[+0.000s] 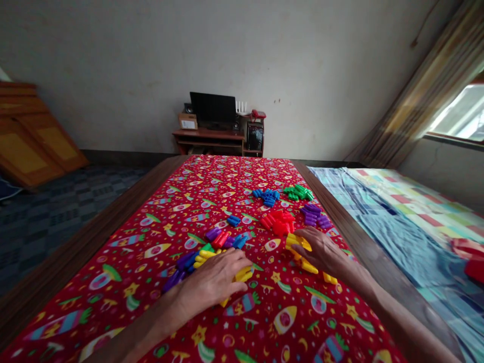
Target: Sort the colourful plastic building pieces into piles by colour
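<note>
My left hand [217,275] is low over a mixed heap at the middle of the cloth, its fingers curled round yellow plastic pieces [244,274] that show between fingers and thumb. Purple pieces [184,261], a red piece [220,240] and a green piece [207,247] lie around it, partly covered. On the right, my right hand [321,249] grips several yellow tube-like pieces [293,241] between thumb and fingers, above more yellow pieces [309,266]. Just beyond it are a red pile [280,223] and a purple pile [312,216].
Farther back sit a blue pile [267,196] and a green pile [298,192]; a blue pair [233,221] lies alone. The red patterned cloth [159,307] covers a dark table [94,222]. A bed [401,227] stands close on the right, and a monitor [213,108] on a desk behind.
</note>
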`<state>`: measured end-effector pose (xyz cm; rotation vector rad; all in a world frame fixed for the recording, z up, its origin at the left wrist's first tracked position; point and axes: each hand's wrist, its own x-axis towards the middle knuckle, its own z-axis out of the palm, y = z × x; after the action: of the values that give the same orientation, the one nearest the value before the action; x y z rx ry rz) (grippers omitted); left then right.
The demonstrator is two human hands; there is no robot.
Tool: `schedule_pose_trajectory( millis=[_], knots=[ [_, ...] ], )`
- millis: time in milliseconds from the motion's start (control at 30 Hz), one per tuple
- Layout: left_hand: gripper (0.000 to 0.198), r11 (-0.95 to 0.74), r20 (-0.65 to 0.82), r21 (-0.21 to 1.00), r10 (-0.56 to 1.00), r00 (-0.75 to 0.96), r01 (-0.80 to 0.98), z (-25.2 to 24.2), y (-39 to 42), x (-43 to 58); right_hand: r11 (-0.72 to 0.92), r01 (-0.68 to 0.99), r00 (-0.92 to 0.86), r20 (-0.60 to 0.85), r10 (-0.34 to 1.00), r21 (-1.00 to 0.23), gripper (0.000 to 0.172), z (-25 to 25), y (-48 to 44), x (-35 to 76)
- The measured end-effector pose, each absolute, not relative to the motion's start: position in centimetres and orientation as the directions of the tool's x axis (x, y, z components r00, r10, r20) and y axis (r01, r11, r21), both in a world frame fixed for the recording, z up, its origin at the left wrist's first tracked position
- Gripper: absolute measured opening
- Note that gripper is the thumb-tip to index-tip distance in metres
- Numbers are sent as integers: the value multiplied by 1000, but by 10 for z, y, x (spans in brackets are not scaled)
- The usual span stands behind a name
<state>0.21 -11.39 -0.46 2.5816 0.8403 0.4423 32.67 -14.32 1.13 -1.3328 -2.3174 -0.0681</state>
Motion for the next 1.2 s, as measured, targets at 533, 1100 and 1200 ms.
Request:
schedule_pose_trajectory(
  millis=[533, 1100, 1200],
  knots=[
    [44, -171, -35, 940, 811, 584, 294, 4, -108, 34, 563, 768, -450, 369, 813, -305, 32, 35, -165, 295],
    [45, -580, -85, 373, 755, 650, 724, 31, -94, -41, 160, 986, -167, 297, 940, 46, 26, 23, -158, 365],
    [50, -553, -100, 231, 805, 585, 800, 25, -87, -51, 159, 985, -171, 264, 949, 69, 28, 15, -167, 384]
  ],
)
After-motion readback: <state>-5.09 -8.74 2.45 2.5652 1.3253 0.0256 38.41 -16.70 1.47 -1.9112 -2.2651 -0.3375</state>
